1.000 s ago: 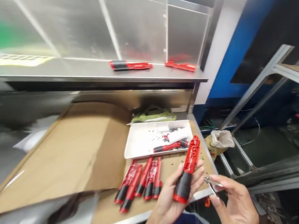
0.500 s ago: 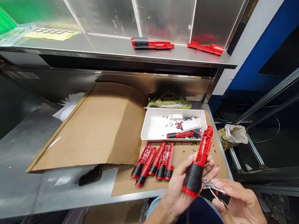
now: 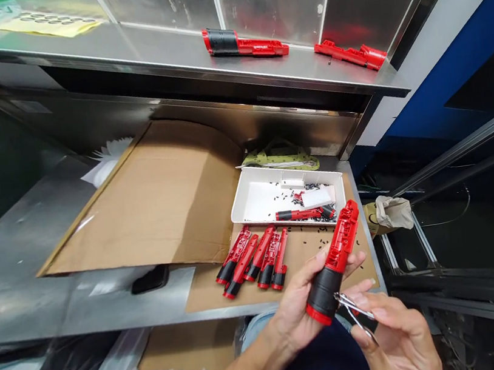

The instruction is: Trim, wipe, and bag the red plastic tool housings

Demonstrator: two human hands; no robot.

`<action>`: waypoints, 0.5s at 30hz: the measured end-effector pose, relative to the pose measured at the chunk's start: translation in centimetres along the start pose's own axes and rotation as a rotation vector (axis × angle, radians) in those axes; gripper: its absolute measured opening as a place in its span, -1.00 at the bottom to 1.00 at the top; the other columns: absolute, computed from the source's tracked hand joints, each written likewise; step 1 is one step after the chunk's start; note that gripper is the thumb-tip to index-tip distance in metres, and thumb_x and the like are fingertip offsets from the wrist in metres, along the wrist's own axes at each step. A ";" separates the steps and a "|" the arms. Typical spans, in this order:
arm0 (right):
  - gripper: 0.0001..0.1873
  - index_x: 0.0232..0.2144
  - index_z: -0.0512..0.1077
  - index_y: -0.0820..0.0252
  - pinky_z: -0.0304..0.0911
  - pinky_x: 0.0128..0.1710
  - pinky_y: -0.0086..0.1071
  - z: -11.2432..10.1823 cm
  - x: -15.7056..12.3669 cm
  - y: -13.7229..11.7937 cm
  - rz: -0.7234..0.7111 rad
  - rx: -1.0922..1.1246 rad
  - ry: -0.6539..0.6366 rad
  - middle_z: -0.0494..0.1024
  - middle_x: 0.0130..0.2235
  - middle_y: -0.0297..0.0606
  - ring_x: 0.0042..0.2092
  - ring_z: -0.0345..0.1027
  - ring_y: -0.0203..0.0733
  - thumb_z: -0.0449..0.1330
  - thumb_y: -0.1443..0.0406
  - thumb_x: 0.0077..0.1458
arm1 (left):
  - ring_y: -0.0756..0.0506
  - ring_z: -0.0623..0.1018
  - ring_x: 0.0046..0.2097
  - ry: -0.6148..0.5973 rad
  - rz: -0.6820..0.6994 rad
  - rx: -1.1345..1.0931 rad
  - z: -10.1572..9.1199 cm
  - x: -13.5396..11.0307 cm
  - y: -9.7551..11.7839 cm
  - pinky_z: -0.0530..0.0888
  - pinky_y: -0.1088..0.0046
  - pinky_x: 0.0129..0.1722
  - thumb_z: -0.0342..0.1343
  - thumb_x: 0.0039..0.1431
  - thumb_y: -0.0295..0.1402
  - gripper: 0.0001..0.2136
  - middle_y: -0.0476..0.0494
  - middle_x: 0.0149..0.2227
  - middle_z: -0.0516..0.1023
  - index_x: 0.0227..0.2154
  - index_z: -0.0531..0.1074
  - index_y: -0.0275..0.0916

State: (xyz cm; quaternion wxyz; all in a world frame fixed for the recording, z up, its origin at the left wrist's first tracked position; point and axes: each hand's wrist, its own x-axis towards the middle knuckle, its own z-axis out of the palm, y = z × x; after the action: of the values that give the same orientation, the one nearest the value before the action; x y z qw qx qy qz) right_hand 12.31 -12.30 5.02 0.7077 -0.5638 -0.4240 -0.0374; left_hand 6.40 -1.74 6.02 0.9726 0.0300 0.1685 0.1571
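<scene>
Head view: both hands at the bench [image 3: 29,240] front edge.
Left hand [image 3: 297,313] grip clenched round red-black handle [image 3: 335,261], tilted up-right. Right hand [image 3: 400,344] grip pinches metal tweezers [image 3: 354,312], tips at handle's black end. White tray [image 3: 249,200] just behind.

Bare cardboard [image 3: 158,203] left of red handles [image 3: 253,261]

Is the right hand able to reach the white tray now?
Probably yes, but not directly. The right hand grips a small metal tool, and the red-and-black handle in the left hand stands between it and the white tray. Above the tray the way looks free.
</scene>
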 end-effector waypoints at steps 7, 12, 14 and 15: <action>-0.81 -0.21 0.44 0.22 0.52 -0.25 -0.34 -0.2 0.0 0.2 0.028 0.013 -0.012 0.65 -0.26 -0.25 -0.24 0.56 -0.22 0.32 0.42 0.10 | -0.31 0.37 0.27 0.008 -0.009 -0.025 0.1 0.3 0.0 0.17 -0.08 0.31 0.29 0.10 -0.34 -0.82 -0.23 -0.23 0.68 -0.25 0.59 -0.30; -0.83 -0.23 0.44 0.23 0.51 -0.19 -0.34 -0.3 -0.1 0.4 0.033 0.017 0.000 0.64 -0.27 -0.27 -0.23 0.56 -0.25 0.32 0.42 0.10 | -0.35 0.31 0.30 0.002 -0.011 -0.025 -0.1 0.4 -0.1 0.20 -0.17 0.28 0.28 0.11 -0.33 -0.74 -0.27 -0.17 0.67 -0.14 0.58 -0.32; -0.83 -0.24 0.44 0.22 0.51 -0.18 -0.29 -0.4 -0.3 0.4 0.039 0.010 -0.009 0.64 -0.27 -0.26 -0.23 0.56 -0.22 0.32 0.42 0.10 | -0.36 0.29 0.31 -0.004 -0.010 -0.014 -0.1 0.4 -0.2 0.20 -0.18 0.28 0.27 0.13 -0.33 -0.72 -0.30 -0.15 0.67 -0.10 0.57 -0.32; -0.83 -0.24 0.44 0.22 0.52 -0.17 -0.25 -0.5 -0.4 0.5 0.044 0.006 -0.012 0.64 -0.27 -0.26 -0.24 0.56 -0.21 0.32 0.41 0.10 | -0.36 0.29 0.31 -0.004 -0.009 -0.012 -0.1 0.4 -0.2 0.20 -0.18 0.28 0.26 0.13 -0.33 -0.71 -0.30 -0.15 0.66 -0.10 0.57 -0.32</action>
State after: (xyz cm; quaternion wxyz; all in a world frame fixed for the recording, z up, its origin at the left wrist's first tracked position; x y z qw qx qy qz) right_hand 12.56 -12.71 4.37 0.7076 -0.5709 -0.4159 -0.0174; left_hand 6.82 -1.83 5.78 0.9738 0.0239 0.1658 0.1537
